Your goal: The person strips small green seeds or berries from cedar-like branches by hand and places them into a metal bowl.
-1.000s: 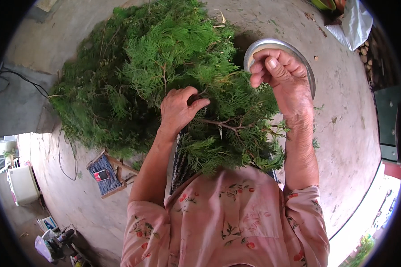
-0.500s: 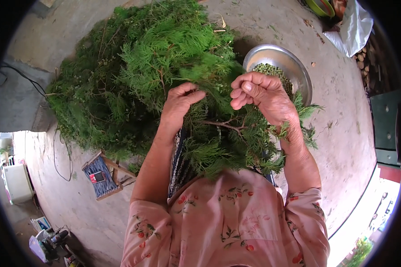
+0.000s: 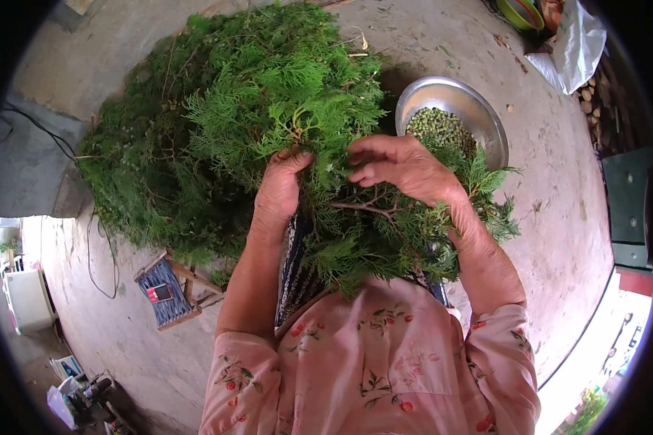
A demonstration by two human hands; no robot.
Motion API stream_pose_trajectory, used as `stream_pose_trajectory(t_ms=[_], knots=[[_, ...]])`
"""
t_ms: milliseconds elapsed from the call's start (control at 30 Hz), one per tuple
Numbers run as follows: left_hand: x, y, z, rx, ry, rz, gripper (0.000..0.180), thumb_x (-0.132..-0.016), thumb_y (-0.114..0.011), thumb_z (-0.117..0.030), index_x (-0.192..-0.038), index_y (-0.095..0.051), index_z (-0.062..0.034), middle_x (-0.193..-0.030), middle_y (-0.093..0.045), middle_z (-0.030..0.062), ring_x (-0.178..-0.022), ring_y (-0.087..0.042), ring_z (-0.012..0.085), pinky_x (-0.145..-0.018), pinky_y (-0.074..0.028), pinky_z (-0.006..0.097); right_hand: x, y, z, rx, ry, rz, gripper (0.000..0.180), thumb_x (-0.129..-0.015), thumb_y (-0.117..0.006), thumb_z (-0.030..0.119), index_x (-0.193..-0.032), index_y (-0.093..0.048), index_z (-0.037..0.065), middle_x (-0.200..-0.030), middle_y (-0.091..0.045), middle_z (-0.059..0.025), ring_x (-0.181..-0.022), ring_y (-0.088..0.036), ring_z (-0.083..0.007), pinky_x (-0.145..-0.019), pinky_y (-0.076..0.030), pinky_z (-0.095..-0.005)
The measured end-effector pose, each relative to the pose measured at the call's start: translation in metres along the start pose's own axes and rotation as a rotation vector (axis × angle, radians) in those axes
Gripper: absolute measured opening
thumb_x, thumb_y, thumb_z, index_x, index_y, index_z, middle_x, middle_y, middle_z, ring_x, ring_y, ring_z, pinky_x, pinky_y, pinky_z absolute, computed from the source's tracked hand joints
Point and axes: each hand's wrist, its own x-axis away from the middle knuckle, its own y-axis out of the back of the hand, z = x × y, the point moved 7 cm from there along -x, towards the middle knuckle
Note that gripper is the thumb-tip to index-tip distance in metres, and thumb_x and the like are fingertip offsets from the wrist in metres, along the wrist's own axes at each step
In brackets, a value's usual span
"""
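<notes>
My left hand (image 3: pixel 281 185) is closed, thumb against fingers, around the stem of a feathery evergreen sprig (image 3: pixel 297 119) that fans out above it. My right hand (image 3: pixel 406 168) hovers at the sprig's right side, fingers curved, with a gap between thumb and forefinger. Nothing shows in that gap but foliage behind it. Across my lap lies a cut evergreen branch (image 3: pixel 366 209) with a bare brown stem, its leaves reaching under my right forearm. A metal bowl (image 3: pixel 490 123) beyond my right hand holds many small green seed cones (image 3: pixel 440 127).
A large heap of evergreen cuttings (image 3: pixel 152 159) covers the ground ahead and left. On the concrete floor stands a small woven-seat stool (image 3: pixel 168 293) with a red-and-black packet on it. A white plastic bag (image 3: pixel 577 47) and a green basin (image 3: pixel 522 13) sit at far right.
My right hand has moved left and away from the bowl toward the sprig, its fingers now apart. My left hand has shifted slightly left and down, and the sprig shows more clearly above it.
</notes>
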Motion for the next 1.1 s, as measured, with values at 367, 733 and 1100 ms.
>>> stream_pose_trajectory(t_ms=[367, 733, 1100], knots=[[0.003, -0.022, -0.005, 0.138, 0.039, 0.08, 0.018, -0.077, -0.057, -0.007, -0.094, -0.059, -0.0015, -0.088, -0.061, 0.0046, -0.079, -0.057, 0.0149, -0.075, -0.044, 0.027, -0.006, -0.021, 0.029, 0.652, 0.239, -0.013, 0.018, -0.072, -0.062, 0.006, -0.086, -0.055, -0.002, -0.071, -0.06, -0.0079, -0.065, -0.058, -0.0201, -0.062, -0.048, -0.03], [0.0, -0.024, -0.001, -0.236, -0.111, 0.094, 0.013, -0.077, -0.061, -0.011, -0.079, -0.061, 0.0013, -0.081, -0.059, 0.0007, -0.078, -0.053, 0.0106, -0.075, -0.042, 0.025, 0.015, -0.026, 0.016, 1.269, 0.654, -0.113, 0.02, -0.07, -0.052, 0.015, -0.058, -0.053, -0.001, -0.059, -0.052, -0.0216, -0.059, -0.055, -0.0368, -0.057, -0.046, -0.0424], [0.018, -0.03, -0.006, -0.351, -0.223, 0.078, 0.003, -0.075, -0.058, -0.002, -0.076, -0.061, -0.0009, -0.066, -0.053, -0.0014, -0.067, -0.048, 0.0076, -0.068, -0.04, 0.023, 0.063, -0.01, 0.072, 1.151, 0.51, -0.188, 0.009, -0.068, -0.059, 0.004, -0.065, -0.052, -0.002, -0.064, -0.055, -0.0154, -0.057, -0.055, -0.0296, -0.051, -0.044, -0.0352]])
